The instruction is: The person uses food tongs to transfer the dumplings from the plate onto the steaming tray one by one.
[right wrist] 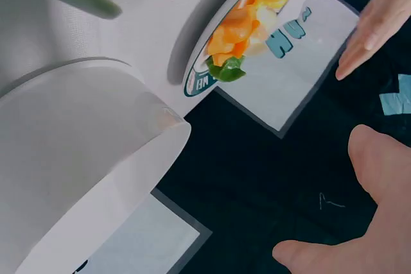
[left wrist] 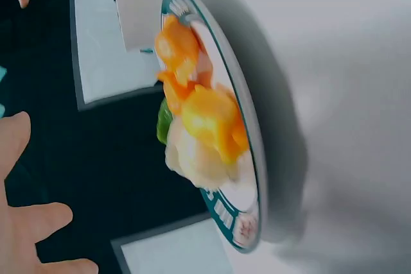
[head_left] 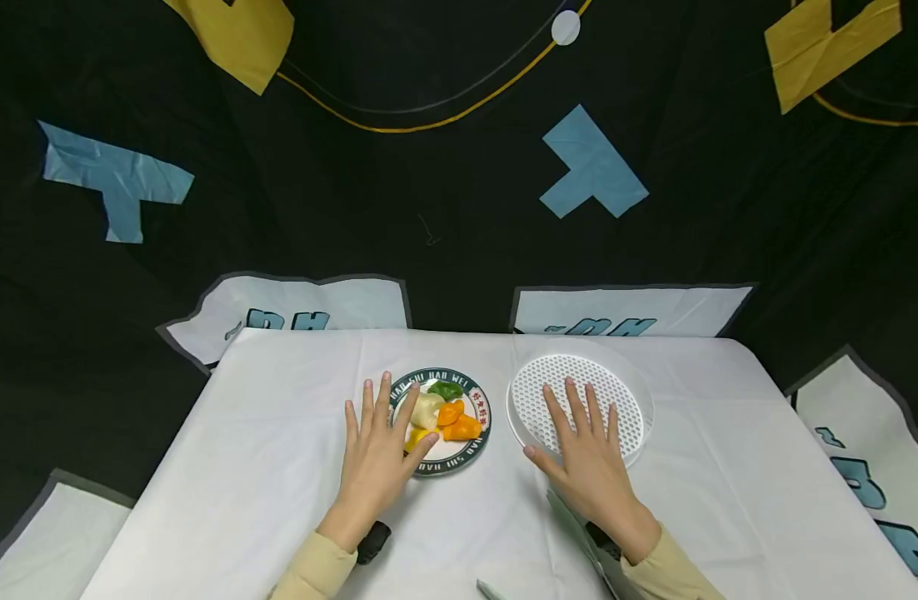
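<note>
Head view, left hand (head_left: 375, 457) flat – fingers spread – over food plate (head_left: 470, 457), right hand (head_left: 588, 457) (spread too) on strainer (head_left: 639, 392).

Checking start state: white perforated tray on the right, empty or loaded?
Empty. The perforated tray shows only its bare hole grid; the right hand lies flat over its near edge. All food pieces sit on the plate.

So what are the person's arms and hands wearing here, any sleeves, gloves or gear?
Both hands are bare, no gloves or rings visible. The left hand and the right hand come out of pale yellow long sleeves ending at the wrists. A small black device sits under the left wrist, and another dark one shows under the right.
</note>
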Available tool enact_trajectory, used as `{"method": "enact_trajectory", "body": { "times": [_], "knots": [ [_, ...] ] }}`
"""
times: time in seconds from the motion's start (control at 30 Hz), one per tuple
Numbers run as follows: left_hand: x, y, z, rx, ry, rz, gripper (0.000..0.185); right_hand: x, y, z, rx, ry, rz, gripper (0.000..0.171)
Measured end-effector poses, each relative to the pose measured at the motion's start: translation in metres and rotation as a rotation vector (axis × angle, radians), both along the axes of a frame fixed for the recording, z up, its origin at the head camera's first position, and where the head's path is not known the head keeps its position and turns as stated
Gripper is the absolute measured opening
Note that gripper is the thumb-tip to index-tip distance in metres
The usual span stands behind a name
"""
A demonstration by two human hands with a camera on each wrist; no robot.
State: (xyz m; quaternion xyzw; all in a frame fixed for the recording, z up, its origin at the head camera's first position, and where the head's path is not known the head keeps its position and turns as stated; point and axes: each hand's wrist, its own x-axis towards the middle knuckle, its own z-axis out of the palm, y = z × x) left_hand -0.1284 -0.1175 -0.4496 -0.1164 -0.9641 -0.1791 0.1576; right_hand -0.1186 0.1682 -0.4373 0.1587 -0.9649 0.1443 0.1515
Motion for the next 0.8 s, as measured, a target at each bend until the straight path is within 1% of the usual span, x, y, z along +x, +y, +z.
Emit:
{"method": "enact_trajectory", "body": {
  "times": [0.13,0.2,0.27,0.37,0.47,0.6,0.7,0.8],
  "knots": [
    [-0.003,-0.01,-0.002,0.11,-0.006,-0.01,0.068,0.008,0.006,0.003,-0.016,0.001,-0.007,0.083],
    [-0.006,-0.015,-0.004,0.184,-0.037,-0.007,0.066,0.012,0.01,0.006,-0.032,0.004,-0.01,0.085],
    [-0.009,-0.02,-0.005,0.272,-0.086,-0.003,0.064,0.016,0.012,0.008,-0.059,0.01,-0.004,0.087],
    [-0.015,-0.029,-0.009,0.387,-0.15,0.012,0.062,0.022,0.016,0.011,-0.124,0.021,0.012,0.089],
    [-0.023,-0.038,-0.015,0.484,-0.187,0.023,0.058,0.028,0.019,0.014,-0.196,0.018,0.023,0.092],
    [-0.03,-0.047,-0.022,0.571,-0.232,0.054,0.056,0.039,0.023,0.017,-0.299,-0.036,0.01,0.095],
    [-0.033,-0.051,-0.027,0.622,-0.276,0.074,0.055,0.049,0.025,0.019,-0.367,-0.09,-0.02,0.096],
    [-0.036,-0.054,-0.031,0.671,-0.317,0.087,0.055,0.06,0.027,0.018,-0.42,-0.114,-0.034,0.096]
  ]
}}
